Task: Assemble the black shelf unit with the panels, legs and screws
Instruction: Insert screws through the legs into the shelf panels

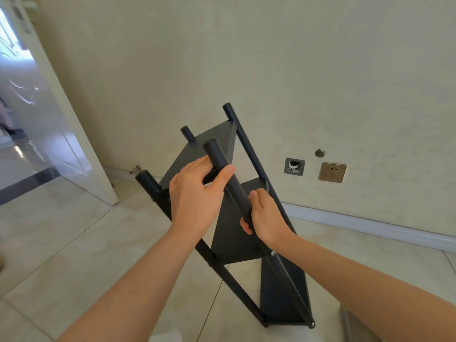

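The black shelf unit (232, 240) stands tilted on the tiled floor in front of me, its far end leaning toward the wall. It has three dark panels joined by round black legs. My left hand (195, 193) grips the nearest leg (219, 159) close to its top, thumb hooked over it. My right hand (265, 215) holds the same leg lower down, fingers wrapped round it. A silver screw head (273, 253) shows on that leg below my right wrist. The other leg ends (228, 110) stick up past the top panel.
A beige wall stands close behind the shelf, with a brass socket (332, 172), an open wall box (294, 165) and a white skirting board (370, 225). A white door (61, 134) stands open at the left. Pale floor tiles (74, 243) surround the unit.
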`<move>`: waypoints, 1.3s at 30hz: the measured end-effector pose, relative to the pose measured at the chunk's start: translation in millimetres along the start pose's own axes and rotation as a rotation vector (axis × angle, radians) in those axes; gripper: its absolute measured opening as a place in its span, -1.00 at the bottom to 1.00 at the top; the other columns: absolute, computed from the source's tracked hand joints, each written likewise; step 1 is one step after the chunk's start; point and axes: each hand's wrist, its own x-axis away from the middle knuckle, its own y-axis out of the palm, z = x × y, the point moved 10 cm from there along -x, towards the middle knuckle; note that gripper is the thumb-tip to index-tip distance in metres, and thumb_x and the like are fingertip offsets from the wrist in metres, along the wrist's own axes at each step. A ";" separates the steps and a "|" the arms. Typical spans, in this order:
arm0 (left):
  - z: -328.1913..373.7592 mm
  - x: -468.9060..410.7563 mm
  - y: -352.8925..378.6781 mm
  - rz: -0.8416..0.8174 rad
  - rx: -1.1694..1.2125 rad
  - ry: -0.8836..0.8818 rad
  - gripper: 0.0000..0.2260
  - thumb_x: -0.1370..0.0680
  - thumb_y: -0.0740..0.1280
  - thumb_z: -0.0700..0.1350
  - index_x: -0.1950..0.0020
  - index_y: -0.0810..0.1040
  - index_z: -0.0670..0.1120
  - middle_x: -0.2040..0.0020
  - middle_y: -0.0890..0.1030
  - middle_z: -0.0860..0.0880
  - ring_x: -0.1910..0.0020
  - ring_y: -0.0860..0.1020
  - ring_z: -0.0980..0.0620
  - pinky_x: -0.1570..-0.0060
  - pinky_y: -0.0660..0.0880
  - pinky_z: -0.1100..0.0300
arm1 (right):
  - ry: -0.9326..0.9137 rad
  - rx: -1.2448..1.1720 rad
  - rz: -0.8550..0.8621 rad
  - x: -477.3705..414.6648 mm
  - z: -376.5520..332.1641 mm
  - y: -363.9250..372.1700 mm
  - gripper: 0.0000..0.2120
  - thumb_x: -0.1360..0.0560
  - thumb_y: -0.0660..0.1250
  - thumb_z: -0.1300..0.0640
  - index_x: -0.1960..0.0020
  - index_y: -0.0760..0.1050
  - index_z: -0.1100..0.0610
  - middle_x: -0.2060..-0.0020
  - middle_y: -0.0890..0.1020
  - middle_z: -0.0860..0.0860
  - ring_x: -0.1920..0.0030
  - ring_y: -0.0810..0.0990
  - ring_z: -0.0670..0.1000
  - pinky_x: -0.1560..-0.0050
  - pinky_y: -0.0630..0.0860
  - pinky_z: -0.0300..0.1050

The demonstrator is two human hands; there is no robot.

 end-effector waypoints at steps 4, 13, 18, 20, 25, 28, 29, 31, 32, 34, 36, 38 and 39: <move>-29.3 13.0 -9.5 -0.041 0.152 -0.168 -0.84 -0.57 0.33 0.13 0.00 0.63 0.09 0.16 0.63 0.15 0.05 0.59 0.22 -0.04 0.51 0.18 | -0.083 0.151 -0.104 0.2 -7.5 17.3 -0.87 -0.70 0.02 0.15 -0.03 0.28 0.17 0.26 0.46 0.10 0.43 0.42 -0.05 0.44 0.40 -0.35; -118.6 63.8 4.8 -0.180 0.314 -0.638 -0.92 -0.51 0.44 0.05 0.07 0.67 0.08 0.16 0.68 0.06 0.05 0.55 0.12 -0.16 0.40 0.08 | -0.123 0.363 -0.276 2.1 39.0 45.3 -0.91 -0.67 0.14 0.17 -0.02 0.25 0.05 0.21 0.52 0.04 0.33 0.47 -0.07 0.23 0.46 -0.26; -156.9 89.7 31.3 -0.207 0.430 -0.841 -0.90 -0.46 0.51 -0.05 0.08 0.66 -0.01 0.04 0.68 0.01 0.06 0.54 0.09 0.06 0.36 0.12 | -0.126 0.464 -0.382 4.0 68.9 48.7 -0.89 -0.66 0.14 0.22 -0.08 0.24 0.04 0.19 0.50 -0.02 0.27 0.49 -0.12 0.02 0.54 -0.19; -174.7 97.1 40.2 -0.200 0.458 -0.892 -0.83 -0.43 0.53 -0.06 0.02 0.67 -0.04 0.00 0.70 -0.03 -0.05 0.57 -0.01 0.08 0.36 0.14 | -0.119 0.480 -0.397 1.0 80.8 51.4 -0.88 -0.67 0.13 0.22 -0.10 0.23 0.03 0.15 0.52 0.01 0.22 0.53 -0.07 0.02 0.54 -0.22; -217.4 112.2 61.6 -0.186 0.494 -0.969 -0.74 -0.42 0.53 -0.08 -0.08 0.67 -0.07 -0.03 0.71 0.00 -0.20 0.56 -0.09 -0.12 0.33 0.01 | -0.109 0.520 -0.420 -11.3 110.0 65.2 -0.95 -0.69 0.04 0.15 -0.11 0.20 0.01 0.11 0.53 -0.01 0.15 0.58 -0.05 0.05 0.52 -0.31; -241.5 122.3 71.4 -0.161 0.522 -1.002 -0.75 -0.41 0.53 -0.09 -0.08 0.68 -0.05 0.00 0.73 0.01 -0.22 0.57 -0.09 -0.17 0.33 0.01 | -0.073 0.490 -0.402 -20.1 129.1 75.3 -0.91 -0.70 -0.04 0.09 -0.08 0.22 0.00 0.20 0.51 -0.06 0.20 0.55 -0.04 0.11 0.50 -0.34; -248.8 126.4 74.4 -0.153 0.536 -1.014 -0.74 -0.41 0.52 -0.10 -0.09 0.69 -0.04 0.01 0.74 0.03 -0.22 0.57 -0.08 -0.20 0.33 0.02 | -0.061 0.488 -0.396 -23.1 136.4 78.7 -0.90 -0.70 -0.05 0.08 -0.07 0.22 0.00 0.21 0.51 -0.07 0.21 0.54 -0.04 0.13 0.49 -0.35; -260.2 135.1 80.6 -0.144 0.573 -1.030 -0.68 -0.37 0.52 -0.08 -0.11 0.69 -0.03 0.01 0.73 0.10 -0.23 0.57 -0.04 -0.22 0.32 0.06 | -0.043 0.482 -0.388 -28.2 151.3 85.8 -0.90 -0.70 -0.05 0.06 -0.06 0.21 -0.02 0.20 0.53 -0.06 0.21 0.56 -0.03 0.12 0.50 -0.33; -265.7 140.1 84.1 -0.141 0.593 -1.038 -0.64 -0.34 0.51 -0.06 -0.13 0.69 -0.04 -0.01 0.73 0.12 -0.23 0.56 -0.01 -0.21 0.31 0.08 | -0.036 0.476 -0.387 -29.9 158.6 89.6 -0.90 -0.70 -0.05 0.05 -0.05 0.21 -0.03 0.20 0.54 -0.06 0.21 0.56 -0.03 0.11 0.50 -0.32; -276.8 149.7 90.8 -0.138 0.630 -1.057 -0.64 -0.36 0.49 -0.08 -0.16 0.68 -0.06 -0.06 0.71 0.15 -0.23 0.56 0.03 -0.16 0.33 0.16 | -0.017 0.477 -0.389 -31.8 172.6 96.8 -0.90 -0.69 -0.05 0.03 -0.05 0.21 -0.04 0.22 0.54 -0.07 0.23 0.56 -0.06 0.16 0.47 -0.35; -287.0 160.6 96.5 -0.130 0.663 -1.079 -0.75 -0.46 0.45 -0.17 -0.15 0.68 -0.07 -0.08 0.70 0.16 -0.21 0.57 0.07 -0.06 0.36 0.25 | -0.002 0.496 -0.395 -30.7 185.2 103.8 -0.91 -0.69 -0.05 0.03 -0.05 0.21 -0.05 0.24 0.53 -0.10 0.25 0.55 -0.08 0.21 0.43 -0.39; -296.9 172.6 101.7 -0.114 0.687 -1.105 -0.79 -0.49 0.42 -0.20 -0.12 0.69 -0.06 -0.11 0.70 0.15 -0.18 0.58 0.11 0.01 0.35 0.31 | 0.005 0.520 -0.397 -28.8 196.6 110.1 -0.90 -0.69 -0.04 0.02 -0.04 0.22 -0.06 0.26 0.53 -0.13 0.25 0.56 -0.09 0.22 0.44 -0.41; -301.9 179.1 104.1 -0.103 0.693 -1.122 -0.80 -0.50 0.42 -0.20 -0.10 0.70 -0.06 -0.12 0.70 0.13 -0.17 0.58 0.12 0.03 0.35 0.32 | 0.005 0.532 -0.395 -28.0 202.0 112.4 -0.90 -0.68 -0.04 0.01 -0.03 0.22 -0.07 0.26 0.54 -0.14 0.24 0.58 -0.08 0.21 0.46 -0.41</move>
